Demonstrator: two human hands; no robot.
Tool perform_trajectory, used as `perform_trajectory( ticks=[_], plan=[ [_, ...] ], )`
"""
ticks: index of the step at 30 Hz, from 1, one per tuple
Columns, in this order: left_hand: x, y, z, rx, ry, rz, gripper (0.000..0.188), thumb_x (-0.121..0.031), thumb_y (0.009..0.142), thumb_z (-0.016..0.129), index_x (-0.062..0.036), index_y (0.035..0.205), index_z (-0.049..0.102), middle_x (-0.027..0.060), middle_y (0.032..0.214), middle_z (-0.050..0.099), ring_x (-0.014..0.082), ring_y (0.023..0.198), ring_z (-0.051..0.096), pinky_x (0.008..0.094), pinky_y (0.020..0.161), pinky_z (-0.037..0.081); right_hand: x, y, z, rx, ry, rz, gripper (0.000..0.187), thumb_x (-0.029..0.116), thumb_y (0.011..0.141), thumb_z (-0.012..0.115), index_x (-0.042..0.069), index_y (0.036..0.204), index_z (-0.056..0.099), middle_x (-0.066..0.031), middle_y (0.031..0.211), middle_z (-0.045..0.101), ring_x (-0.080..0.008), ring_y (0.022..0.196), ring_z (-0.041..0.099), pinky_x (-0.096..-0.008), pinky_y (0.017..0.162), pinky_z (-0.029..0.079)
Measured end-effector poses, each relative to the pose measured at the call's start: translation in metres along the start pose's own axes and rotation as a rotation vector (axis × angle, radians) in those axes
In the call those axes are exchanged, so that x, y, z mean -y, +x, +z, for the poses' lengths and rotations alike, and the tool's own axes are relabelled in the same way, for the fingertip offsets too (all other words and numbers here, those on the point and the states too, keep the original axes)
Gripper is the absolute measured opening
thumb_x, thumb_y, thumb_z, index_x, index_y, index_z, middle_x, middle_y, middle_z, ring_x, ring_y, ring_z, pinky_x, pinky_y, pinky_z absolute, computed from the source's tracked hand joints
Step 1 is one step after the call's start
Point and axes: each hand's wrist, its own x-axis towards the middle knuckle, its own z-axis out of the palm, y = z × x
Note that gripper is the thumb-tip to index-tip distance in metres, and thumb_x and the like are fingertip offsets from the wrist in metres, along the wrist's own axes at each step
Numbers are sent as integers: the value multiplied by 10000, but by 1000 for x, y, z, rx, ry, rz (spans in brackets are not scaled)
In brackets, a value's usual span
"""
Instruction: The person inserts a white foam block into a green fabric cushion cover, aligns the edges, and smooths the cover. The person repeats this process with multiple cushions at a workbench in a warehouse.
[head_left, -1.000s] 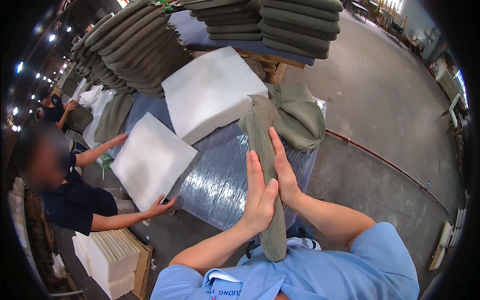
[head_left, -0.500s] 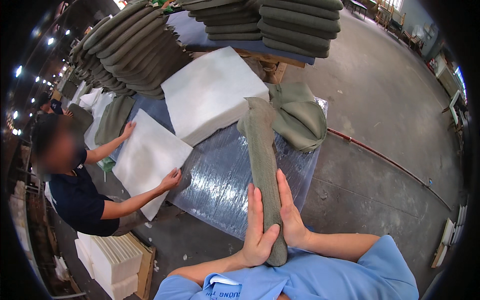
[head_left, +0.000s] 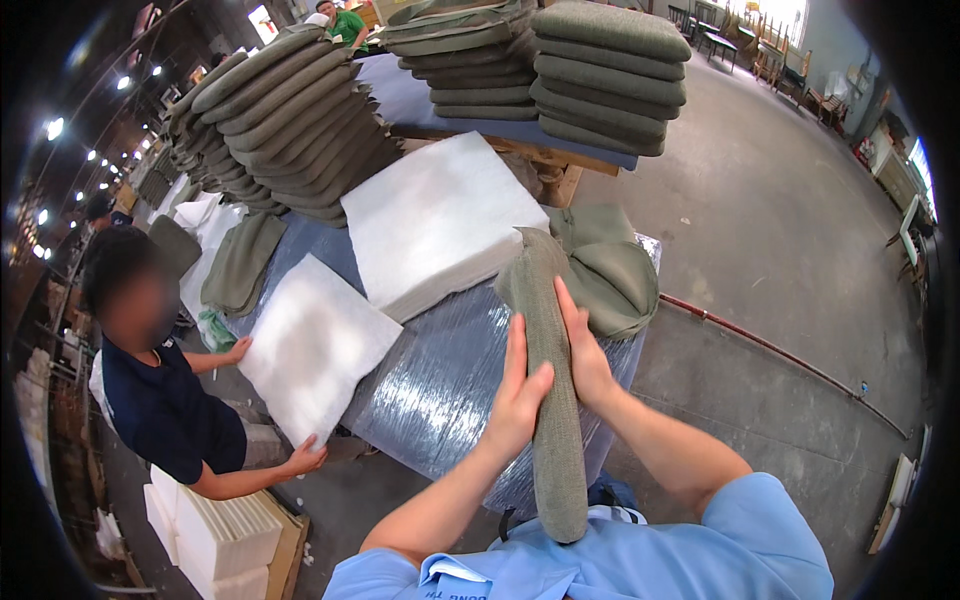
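Note:
A grey-green fabric-covered cushion (head_left: 558,440) stands edge-on in front of me, its near end against my blue shirt. My left hand (head_left: 518,395) presses its left face with the thumb lying over the edge. On the opposite face, the fingers of my right hand (head_left: 585,355) lie extended along the cover, so the cushion is held between my two palms. Loose cloth flares at the far end of the cushion. Just beyond it, a slack green cover (head_left: 605,275) rests on the plastic-wrapped table (head_left: 430,375).
A pile of white padding sheets (head_left: 440,220) lies on the table. At left, a co-worker (head_left: 165,390) holds one white sheet (head_left: 318,345). Tall stacks of green cushions (head_left: 610,80) stand behind. White foam blocks (head_left: 215,535) sit on the floor; a reddish hose (head_left: 760,345) runs at right.
Both my hands have slid farther up the cushion, away from my body, and my arms are straighter. The co-worker has shifted the white sheet, with hands now lower on its edges.

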Motion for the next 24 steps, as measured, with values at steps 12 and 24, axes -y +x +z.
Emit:
perform_trajectory(
  ticks=[12, 24],
  plan=[
    [23, 120, -26, -175, -153, -93, 821, -580, 1101, 375, -9, 1661, 188, 181, 1686, 273, 279, 1563, 260, 369, 1267, 202, 3, 92, -18, -219, -14, -83, 842, 650, 1102, 259, 18, 1658, 228, -156, 1728, 221, -253, 1610, 149, -377, 1301, 103],
    [37, 189, -73, -6, -281, -215, 374, -395, 1044, 648, -46, 1166, 700, 29, 1075, 728, 143, 1002, 661, 317, 933, 507, 18, 165, -42, -360, -480, 195, 784, 714, 1023, 434, -5, 922, 730, -193, 1006, 737, -357, 1007, 675, -426, 933, 486]
  ],
)
